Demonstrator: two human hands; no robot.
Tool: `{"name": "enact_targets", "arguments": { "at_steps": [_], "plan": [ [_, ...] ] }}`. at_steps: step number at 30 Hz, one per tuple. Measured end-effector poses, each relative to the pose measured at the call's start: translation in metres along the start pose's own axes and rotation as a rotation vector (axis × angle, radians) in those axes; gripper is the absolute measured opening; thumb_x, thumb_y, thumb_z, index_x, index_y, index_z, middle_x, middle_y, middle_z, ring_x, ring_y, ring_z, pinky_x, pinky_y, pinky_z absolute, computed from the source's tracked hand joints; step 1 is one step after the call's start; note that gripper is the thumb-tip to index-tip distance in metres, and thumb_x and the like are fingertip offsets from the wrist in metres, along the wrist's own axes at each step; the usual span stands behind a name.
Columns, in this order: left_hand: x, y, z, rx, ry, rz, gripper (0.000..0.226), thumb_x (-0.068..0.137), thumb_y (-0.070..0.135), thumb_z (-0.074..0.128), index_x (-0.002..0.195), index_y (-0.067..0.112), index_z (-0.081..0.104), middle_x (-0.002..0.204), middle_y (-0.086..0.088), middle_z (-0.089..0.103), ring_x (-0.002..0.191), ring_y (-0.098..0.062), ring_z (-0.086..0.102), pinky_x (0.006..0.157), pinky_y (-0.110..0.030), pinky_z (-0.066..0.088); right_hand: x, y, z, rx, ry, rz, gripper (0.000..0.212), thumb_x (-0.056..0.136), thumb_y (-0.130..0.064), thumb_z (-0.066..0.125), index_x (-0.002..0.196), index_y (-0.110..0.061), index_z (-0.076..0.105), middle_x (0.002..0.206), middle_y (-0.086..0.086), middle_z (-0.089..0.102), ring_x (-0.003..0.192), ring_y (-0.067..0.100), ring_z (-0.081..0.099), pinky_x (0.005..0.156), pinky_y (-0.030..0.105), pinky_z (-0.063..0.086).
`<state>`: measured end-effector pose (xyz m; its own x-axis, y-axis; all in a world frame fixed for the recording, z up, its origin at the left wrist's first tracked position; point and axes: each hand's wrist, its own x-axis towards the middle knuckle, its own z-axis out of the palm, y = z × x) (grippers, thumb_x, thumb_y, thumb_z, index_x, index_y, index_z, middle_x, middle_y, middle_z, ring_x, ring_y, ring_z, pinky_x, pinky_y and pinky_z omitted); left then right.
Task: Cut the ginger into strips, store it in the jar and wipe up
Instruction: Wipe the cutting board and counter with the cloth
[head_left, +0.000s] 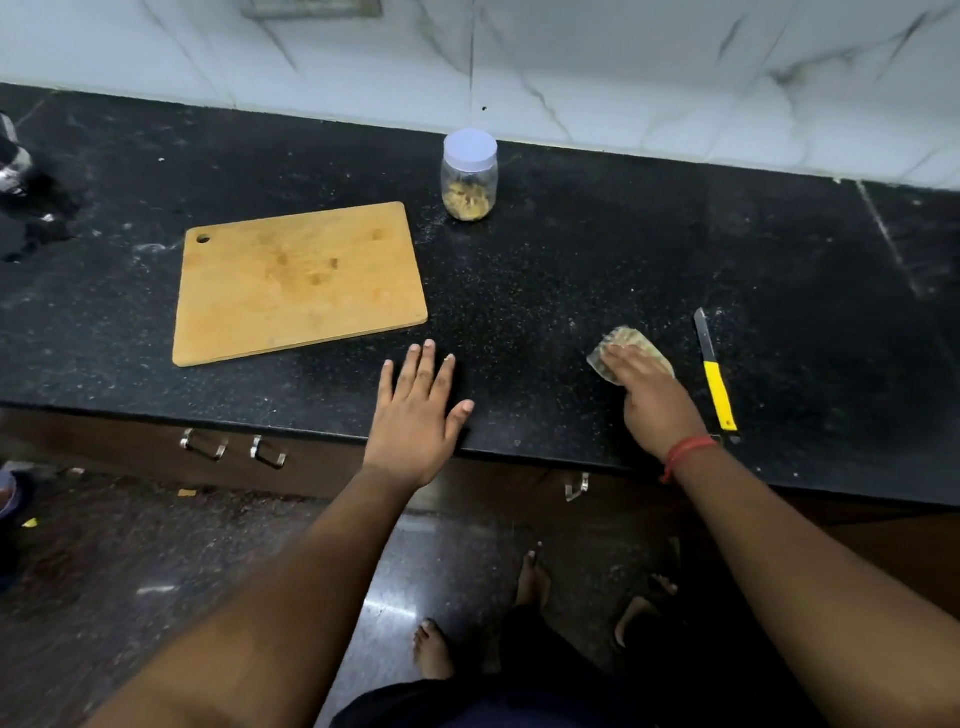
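From the head camera I see my left hand (420, 415) lying flat on the black worktop (571, 270) near its front edge, fingers straight and spread, holding nothing. My right hand (652, 400) presses down on a crumpled cloth (631, 343), also close to the front edge; the fingers lie over the cloth, and I cannot tell whether they curl into it or only push on it. A red thread band (685, 452) sits on that wrist.

Just right of the cloth, apart from it, a knife (714, 374) with a yellow handle lies on the worktop, blade pointing toward the back wall.

The wooden cutting board (296, 286) lies bare, left of my left hand and further in from the front edge. The jar (469, 174) stands upright near the back edge, just beyond the board's far right corner, its pale lid on and the ginger strips (467, 200) piled in its bottom.
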<state>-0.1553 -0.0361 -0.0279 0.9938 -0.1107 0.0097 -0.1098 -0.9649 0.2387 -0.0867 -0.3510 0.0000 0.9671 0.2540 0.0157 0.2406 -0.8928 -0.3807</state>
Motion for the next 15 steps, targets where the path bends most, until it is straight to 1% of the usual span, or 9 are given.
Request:
{"name": "enact_targets", "arguments": {
  "at_steps": [2,5,7,9,11,12,13,15],
  "plan": [
    [0.005,0.020,0.005,0.011,-0.023,0.063,0.078,0.101,0.062,-0.001,0.162,0.018,0.016,0.170,-0.009,0.002,0.157,-0.024,-0.004,0.125,-0.051,0.002,-0.012,0.002,0.012,-0.032,-0.009,-0.040,0.066,0.080,0.018,0.046,0.142,-0.004,0.053,0.148,0.012,0.050,0.140,0.025,0.041,0.120,0.025,0.016],
    [0.014,0.047,0.012,0.024,-0.045,0.129,0.075,0.102,0.060,0.003,0.162,0.017,0.017,0.169,-0.010,0.004,0.157,-0.025,-0.002,0.125,-0.052,0.003,-0.031,-0.008,0.017,0.030,0.049,-0.051,0.065,0.076,0.013,0.042,0.135,-0.003,0.060,0.141,0.012,0.057,0.135,0.026,0.048,0.118,0.019,0.017],
    [0.019,0.057,0.015,0.021,-0.045,0.143,0.075,0.101,0.060,0.003,0.162,0.018,0.017,0.169,-0.010,0.005,0.157,-0.025,-0.001,0.125,-0.052,0.002,-0.048,-0.022,0.023,0.077,0.049,-0.098,0.065,0.072,0.010,0.041,0.130,-0.005,0.065,0.137,0.010,0.061,0.131,0.024,0.052,0.117,0.021,0.022],
    [0.026,0.068,0.018,-0.021,-0.039,0.138,0.076,0.101,0.061,0.002,0.162,0.018,0.018,0.169,-0.009,0.006,0.157,-0.024,-0.001,0.126,-0.051,0.001,-0.070,-0.036,0.025,0.149,0.005,-0.148,0.063,0.071,0.008,0.042,0.124,-0.009,0.070,0.132,0.006,0.065,0.127,0.018,0.054,0.116,0.025,0.030],
    [0.034,0.075,0.019,-0.071,-0.027,0.125,0.076,0.101,0.062,0.003,0.162,0.018,0.018,0.169,-0.009,0.005,0.157,-0.024,-0.001,0.126,-0.050,0.000,-0.091,-0.045,0.024,0.255,-0.019,-0.197,0.056,0.073,0.008,0.045,0.116,-0.011,0.075,0.123,0.003,0.070,0.121,0.012,0.057,0.112,0.020,0.034],
    [0.037,0.076,0.019,-0.086,-0.021,0.123,0.076,0.101,0.061,0.003,0.162,0.018,0.018,0.169,-0.009,0.006,0.157,-0.024,-0.001,0.126,-0.050,0.000,-0.100,-0.049,0.021,0.330,-0.017,-0.188,0.053,0.074,0.009,0.046,0.112,-0.012,0.077,0.118,0.001,0.072,0.118,0.010,0.058,0.109,0.018,0.036],
    [0.040,0.079,0.020,-0.093,-0.017,0.126,0.076,0.101,0.061,0.004,0.161,0.018,0.019,0.169,-0.009,0.006,0.157,-0.024,-0.001,0.126,-0.049,-0.001,-0.106,-0.048,0.015,0.414,0.005,-0.138,0.052,0.075,0.009,0.046,0.109,-0.014,0.078,0.116,0.000,0.073,0.115,0.008,0.060,0.107,0.017,0.040],
    [0.046,0.084,0.020,-0.092,-0.017,0.137,0.075,0.101,0.061,0.005,0.161,0.018,0.019,0.169,-0.009,0.006,0.157,-0.024,-0.001,0.126,-0.049,-0.002,-0.104,-0.040,-0.001,0.554,0.107,0.020,0.054,0.075,0.009,0.043,0.109,-0.015,0.078,0.116,-0.002,0.071,0.112,0.006,0.062,0.103,0.016,0.043]
  ]
}}
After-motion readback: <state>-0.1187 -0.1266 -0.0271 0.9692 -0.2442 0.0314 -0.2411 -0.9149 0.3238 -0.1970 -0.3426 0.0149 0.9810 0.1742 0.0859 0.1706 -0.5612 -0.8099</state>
